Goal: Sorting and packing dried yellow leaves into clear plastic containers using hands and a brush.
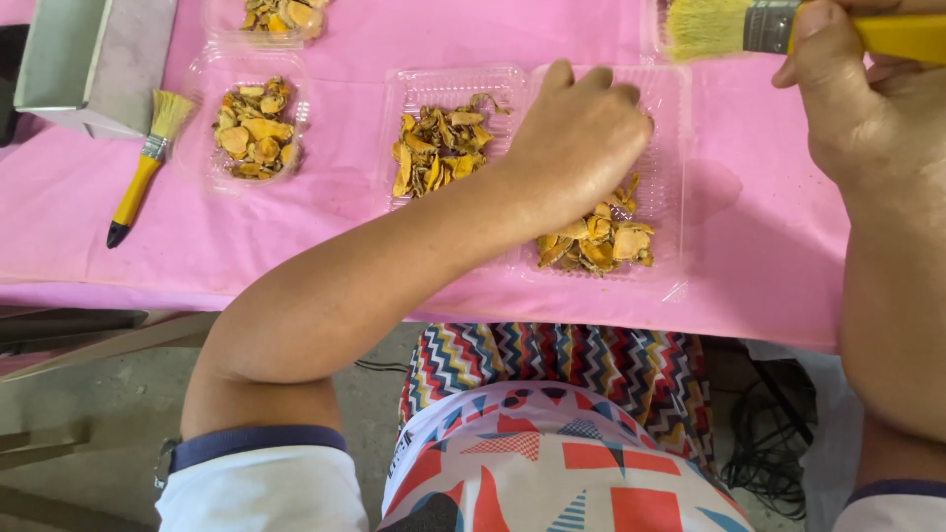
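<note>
The right hand (867, 108) is closed around the yellow handle of a brush (778, 28), thumb on the metal ferrule, bristles pointing toward the open clamshell tray (670, 118). The left hand (576, 138) reaches into that tray with fingers curled down; whether it pinches any dried orange slices (596, 241) I cannot tell.

Risks, as I judge them: the tray's near edge sits close to the table edge of the pink cloth (769, 227), so a push from the left wrist could tip slices over it.

Left of that tray, its joined half (448, 148) holds a loose heap of slices. Further left, 1 tray (254, 128) holds more, with a second brush (148, 163) beside it; another filled tray (281, 15) lies beyond.
</note>
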